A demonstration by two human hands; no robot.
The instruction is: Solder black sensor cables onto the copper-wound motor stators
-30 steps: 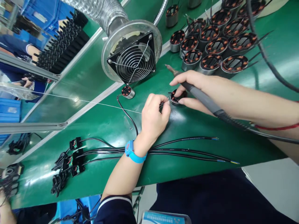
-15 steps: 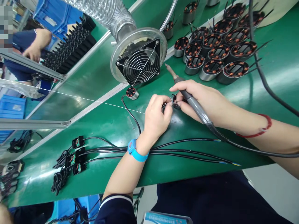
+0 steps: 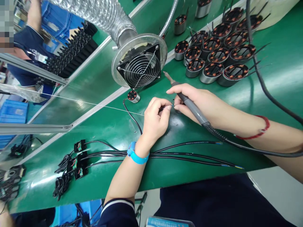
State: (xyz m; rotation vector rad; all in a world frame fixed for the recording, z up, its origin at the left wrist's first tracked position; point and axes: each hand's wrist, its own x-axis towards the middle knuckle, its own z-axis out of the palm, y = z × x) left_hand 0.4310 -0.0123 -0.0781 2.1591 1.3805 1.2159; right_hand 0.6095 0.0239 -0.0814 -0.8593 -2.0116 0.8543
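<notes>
My right hand (image 3: 191, 101) is closed around a soldering iron (image 3: 193, 105), its bare tip pointing up and left toward the fan. The thumb and a fingertip of that hand pinch close to a small dark part (image 3: 176, 102), mostly hidden by the fingers. Just left of it, my left hand (image 3: 157, 116) pinches the end of a dark wire (image 3: 163, 108); the fingertips of both hands nearly meet. A thin pale strand (image 3: 106, 106) runs from the left to my left hand. Behind the hands stands a small wound motor stator (image 3: 133, 96) with a black cable.
A fume fan (image 3: 143, 67) on a foil duct hangs beyond the hands. Several larger stators (image 3: 217, 55) stand at the back right. Black cables (image 3: 184, 153) with bared ends lie in front, joined to small black housings (image 3: 80, 164). Across the partition is another person's sleeve (image 3: 30, 41).
Both hands have shifted slightly left, still close together. The round part visible between them is now mostly covered by fingers. The other person's arm across the partition has risen.
</notes>
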